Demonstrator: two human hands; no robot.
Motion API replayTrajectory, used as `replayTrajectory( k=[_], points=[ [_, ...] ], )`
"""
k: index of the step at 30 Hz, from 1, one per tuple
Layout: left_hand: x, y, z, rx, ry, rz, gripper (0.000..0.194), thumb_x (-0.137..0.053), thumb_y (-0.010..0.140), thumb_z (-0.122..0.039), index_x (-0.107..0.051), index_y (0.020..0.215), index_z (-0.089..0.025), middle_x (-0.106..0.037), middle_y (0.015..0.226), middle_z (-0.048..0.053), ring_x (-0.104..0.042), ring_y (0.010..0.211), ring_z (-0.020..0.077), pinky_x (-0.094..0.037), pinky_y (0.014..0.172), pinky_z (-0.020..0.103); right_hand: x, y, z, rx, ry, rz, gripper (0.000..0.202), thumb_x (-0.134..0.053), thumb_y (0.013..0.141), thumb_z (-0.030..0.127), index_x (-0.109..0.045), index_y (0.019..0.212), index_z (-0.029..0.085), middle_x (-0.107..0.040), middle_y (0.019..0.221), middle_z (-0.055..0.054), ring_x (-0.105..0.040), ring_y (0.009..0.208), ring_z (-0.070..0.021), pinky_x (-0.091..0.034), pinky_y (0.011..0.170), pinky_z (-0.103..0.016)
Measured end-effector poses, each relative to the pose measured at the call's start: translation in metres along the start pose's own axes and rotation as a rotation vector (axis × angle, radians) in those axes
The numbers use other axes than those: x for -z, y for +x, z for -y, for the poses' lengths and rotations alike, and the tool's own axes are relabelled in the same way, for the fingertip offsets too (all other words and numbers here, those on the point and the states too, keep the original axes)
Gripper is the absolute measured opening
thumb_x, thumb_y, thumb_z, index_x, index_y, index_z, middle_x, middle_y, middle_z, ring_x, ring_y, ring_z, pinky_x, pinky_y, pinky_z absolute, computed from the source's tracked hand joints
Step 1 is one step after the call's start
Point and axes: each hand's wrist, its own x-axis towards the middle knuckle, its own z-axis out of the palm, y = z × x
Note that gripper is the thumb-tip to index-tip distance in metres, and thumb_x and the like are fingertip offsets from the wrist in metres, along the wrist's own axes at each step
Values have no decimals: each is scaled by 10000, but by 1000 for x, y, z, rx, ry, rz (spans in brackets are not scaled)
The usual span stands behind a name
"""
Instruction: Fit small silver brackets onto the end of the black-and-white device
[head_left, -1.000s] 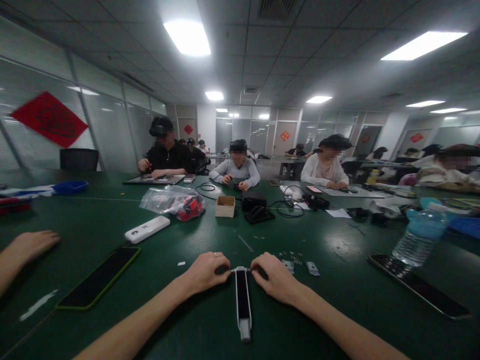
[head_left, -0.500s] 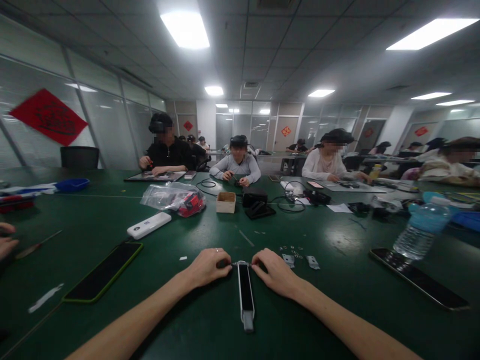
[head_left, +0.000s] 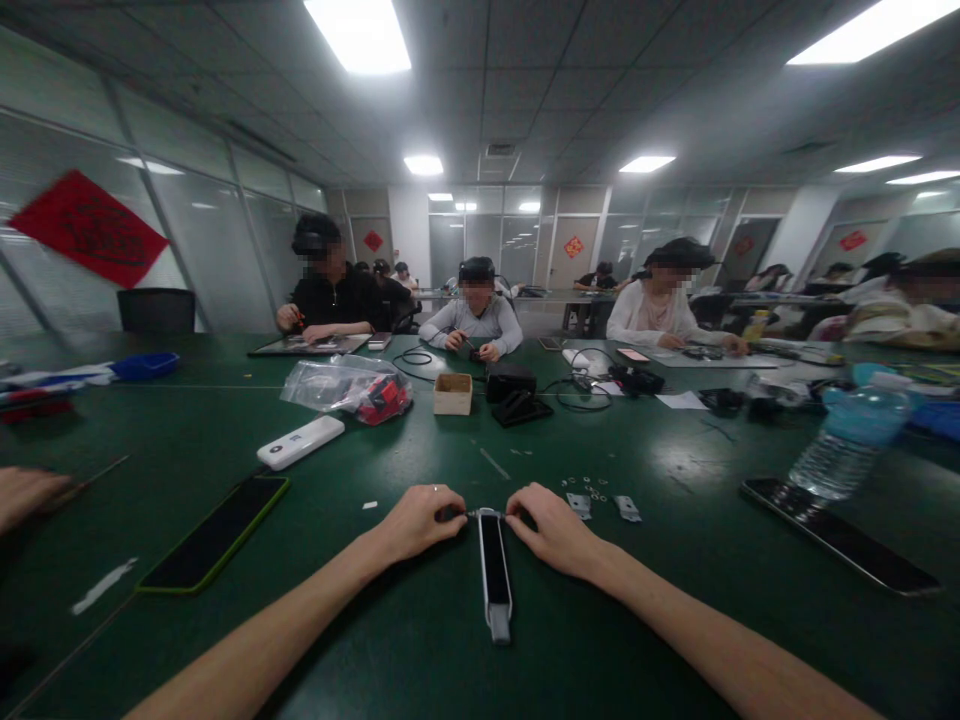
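Device point(head_left: 494, 570), slim, white-framed, lies dark face up on green table point(head_left: 397, 645), between left hand point(head_left: 421, 522) and right hand point(head_left: 551, 527). Each hand pinches one end of thin cross bar point(head_left: 472, 514) at device's far end. Versus half a second ago: pinch pose same, view tipped down a little, neighbour's hand point(head_left: 28, 497) at left edge now over thin tool point(head_left: 109, 468), which lay uncovered before. That hand is cut off by frame, tool's handle mostly covered. Bar's ends sit under fingertips, so its full shape is unclear. Small rings point(head_left: 595, 493) and two metal brackets point(head_left: 628, 509) beside right hand, too small to detail
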Motion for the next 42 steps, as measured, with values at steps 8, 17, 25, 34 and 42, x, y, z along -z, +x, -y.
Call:
replayTrajectory(
  k=[8,17,25,34,42],
  points=[
    [-2,0,2,6,-19,-11,150,-561,828,-267,-670,880,-177,-645,784,2,-573,653,116,-420,614,197,-1,0,-2,1,20,-2,128,-512,869,254,-618,886,183,-602,857,-42,-543,765,-164,-466,672,-305],
    [-1,0,1,26,-101,-30,125,-575,823,-248,-669,856,-173,-650,775,-11,-577,665,112,-423,621,191,4,0,4,-18,16,19,118,-508,868,228,-612,879,173,-603,860,-49,-538,774,-170,-468,671,-313],
    [-2,0,1,5,-28,-14,118,-573,816,-207,-652,898,-174,-639,805,-3,-572,669,113,-431,625,197,1,-1,-1,2,26,21,152,-467,896,247,-602,909,180,-608,894,-51,-538,797,-171,-476,701,-323],
    [-1,1,-1,51,-105,5,119,-602,812,-236,-653,896,-169,-643,802,-5,-582,696,118,-434,641,195,2,0,0,-14,2,57,178,-452,904,251,-600,928,155,-606,915,-68,-536,831,-172,-464,736,-312],
    [2,2,-4,135,-212,16,119,-626,791,-248,-673,866,-168,-663,779,-7,-593,699,125,-446,671,207,0,0,-4,6,8,43,168,-454,908,254,-594,924,163,-599,902,-61,-534,820,-169,-459,727,-314]
  ],
)
